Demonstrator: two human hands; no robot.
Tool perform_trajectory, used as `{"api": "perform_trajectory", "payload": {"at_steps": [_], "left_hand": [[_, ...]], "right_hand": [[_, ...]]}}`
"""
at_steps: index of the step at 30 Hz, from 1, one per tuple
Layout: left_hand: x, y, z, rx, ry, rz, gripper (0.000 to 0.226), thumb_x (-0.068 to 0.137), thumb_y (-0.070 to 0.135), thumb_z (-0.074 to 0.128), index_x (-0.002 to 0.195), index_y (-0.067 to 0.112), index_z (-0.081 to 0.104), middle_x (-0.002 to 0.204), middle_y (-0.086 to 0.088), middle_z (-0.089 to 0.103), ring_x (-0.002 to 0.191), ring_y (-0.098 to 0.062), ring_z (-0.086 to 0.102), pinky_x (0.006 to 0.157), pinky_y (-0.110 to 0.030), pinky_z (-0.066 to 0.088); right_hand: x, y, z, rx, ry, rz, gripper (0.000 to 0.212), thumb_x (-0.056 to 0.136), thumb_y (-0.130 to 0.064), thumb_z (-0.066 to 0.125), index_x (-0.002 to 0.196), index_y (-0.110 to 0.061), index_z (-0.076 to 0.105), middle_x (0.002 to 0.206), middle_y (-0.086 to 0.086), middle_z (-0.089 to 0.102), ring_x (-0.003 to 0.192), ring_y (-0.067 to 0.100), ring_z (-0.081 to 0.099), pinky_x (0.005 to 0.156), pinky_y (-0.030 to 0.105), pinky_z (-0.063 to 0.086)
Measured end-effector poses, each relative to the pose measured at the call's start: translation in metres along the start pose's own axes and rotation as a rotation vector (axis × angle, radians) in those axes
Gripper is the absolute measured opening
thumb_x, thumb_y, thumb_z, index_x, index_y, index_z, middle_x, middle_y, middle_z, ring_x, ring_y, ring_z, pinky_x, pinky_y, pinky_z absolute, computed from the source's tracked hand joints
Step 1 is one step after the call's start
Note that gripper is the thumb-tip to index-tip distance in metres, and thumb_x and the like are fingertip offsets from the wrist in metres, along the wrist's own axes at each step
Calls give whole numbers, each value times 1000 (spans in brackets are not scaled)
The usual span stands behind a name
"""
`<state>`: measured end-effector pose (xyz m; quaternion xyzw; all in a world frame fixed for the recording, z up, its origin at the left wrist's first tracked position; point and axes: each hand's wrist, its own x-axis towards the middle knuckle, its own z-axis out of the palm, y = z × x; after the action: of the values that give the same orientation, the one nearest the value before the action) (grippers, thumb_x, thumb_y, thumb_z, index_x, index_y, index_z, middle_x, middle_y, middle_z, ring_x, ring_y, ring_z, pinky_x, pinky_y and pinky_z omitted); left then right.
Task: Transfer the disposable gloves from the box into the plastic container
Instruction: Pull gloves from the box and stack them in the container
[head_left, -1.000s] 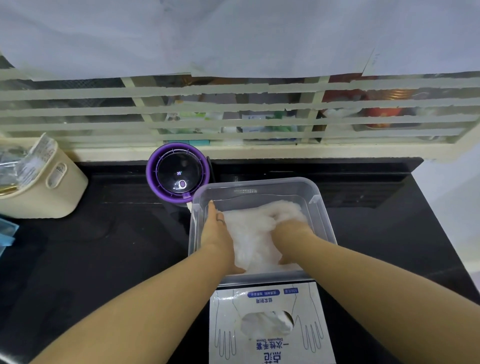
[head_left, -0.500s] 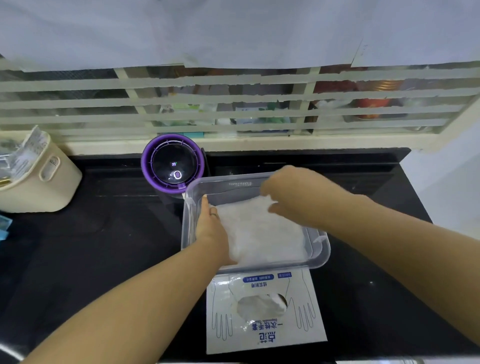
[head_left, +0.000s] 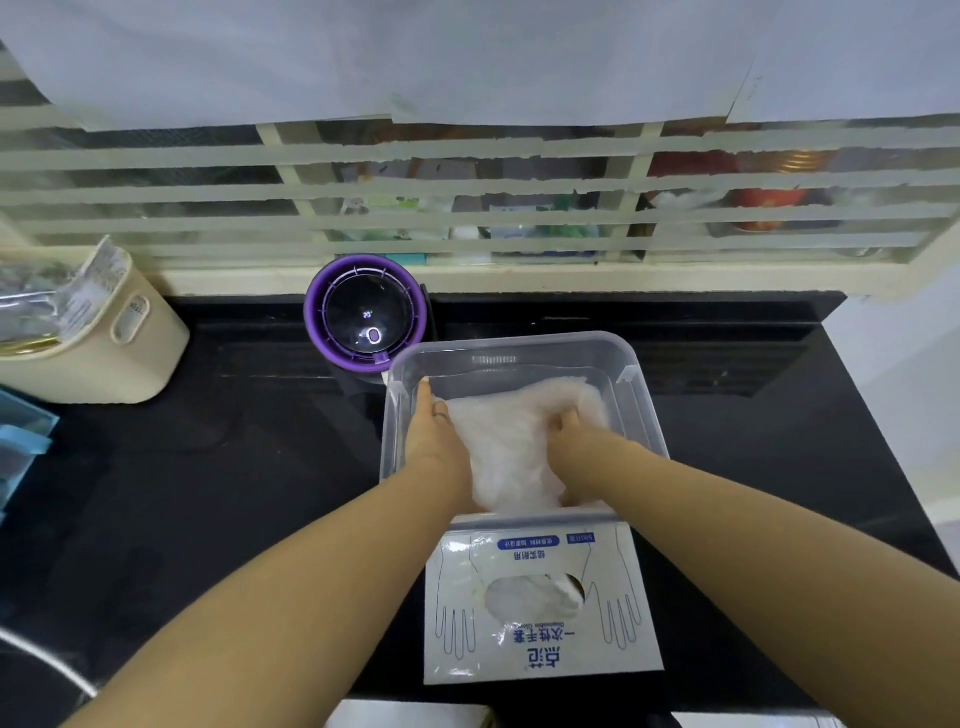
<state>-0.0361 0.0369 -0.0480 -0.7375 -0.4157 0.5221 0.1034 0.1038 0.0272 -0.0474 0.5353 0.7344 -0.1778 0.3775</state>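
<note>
A clear plastic container (head_left: 644, 410) stands on the black counter, with a heap of thin whitish disposable gloves (head_left: 506, 441) inside it. My left hand (head_left: 434, 439) lies along the heap's left side by the container wall, fingers straight and pressing. My right hand (head_left: 571, 434) is on the heap's right side, its fingers curled into the gloves. Just in front of the container lies the flat white glove box (head_left: 540, 649) with blue hand outlines. More gloves (head_left: 530, 597) show through its oval opening.
A round purple device (head_left: 366, 314) with a dark domed top stands touching the container's back left corner. At the far left sit a beige basket (head_left: 104, 343) of packets and a blue item (head_left: 21, 436). A barred window runs behind the black counter (head_left: 234, 467).
My right hand, which had lifted over the container's back edge half a second ago, has come back down into the glove heap. My left hand has stayed on the heap's left side.
</note>
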Motion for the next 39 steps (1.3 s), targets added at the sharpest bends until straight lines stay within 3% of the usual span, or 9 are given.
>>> {"api": "perform_trajectory", "payload": {"at_steps": [7,12,16,19,24,26,28,30,39], "left_hand": [[-30,-27,-13,-257,13,136,58,95,61,36,119,14,59,126,-6,59,133,-34,39,115,-61,1],[-63,-48,-13,-282,165,202,42,102,43,38,113,10,60,108,0,59,118,-27,51,115,-52,14],[-79,-51,4,-435,468,223,41,102,39,39,138,23,49,136,3,52,123,-19,50,107,-36,32],[-98,-46,18,-644,738,283,36,102,34,39,137,30,49,135,12,49,112,-11,55,88,-26,44],[-106,-8,64,-624,1024,611,24,80,11,70,103,18,68,94,3,66,68,-18,66,51,-31,55],[-100,14,80,-577,978,674,27,79,16,73,106,21,68,99,4,66,75,-18,67,57,-28,56],[-96,32,87,-536,834,671,38,88,31,66,124,22,60,127,2,59,112,-20,60,88,-32,53],[-90,41,93,-501,692,631,52,95,43,52,142,24,40,152,1,34,140,-22,29,114,-36,28],[-81,40,93,-456,630,630,56,95,50,49,145,30,33,157,3,21,143,-21,19,117,-36,18]], "right_hand": [[-42,14,-35,276,50,-104,30,91,-32,61,105,-6,55,95,4,59,92,24,61,86,34,51],[-81,17,-55,157,270,-44,39,91,-34,60,121,-8,58,116,6,62,103,24,60,91,35,49],[-123,8,-57,213,497,-109,33,95,-32,54,122,-16,61,117,2,64,100,17,62,90,30,50],[-144,-8,-35,334,323,-294,25,96,-29,52,113,-19,67,108,-3,69,86,8,65,85,21,50],[-120,-34,48,162,49,-326,32,98,-14,43,126,-17,57,123,6,59,106,24,58,96,39,47],[-110,-39,68,109,43,-295,31,97,-11,42,125,-15,54,119,10,56,99,26,56,90,36,48],[-106,-45,76,76,68,-265,30,97,-14,42,126,-12,49,121,11,51,100,25,48,85,33,42],[-100,-51,84,41,121,-265,32,95,-17,43,126,-11,45,126,11,49,107,26,41,89,35,39],[-90,-35,75,127,351,-324,43,93,-6,45,129,-27,54,116,1,61,101,23,60,84,33,50]]}}
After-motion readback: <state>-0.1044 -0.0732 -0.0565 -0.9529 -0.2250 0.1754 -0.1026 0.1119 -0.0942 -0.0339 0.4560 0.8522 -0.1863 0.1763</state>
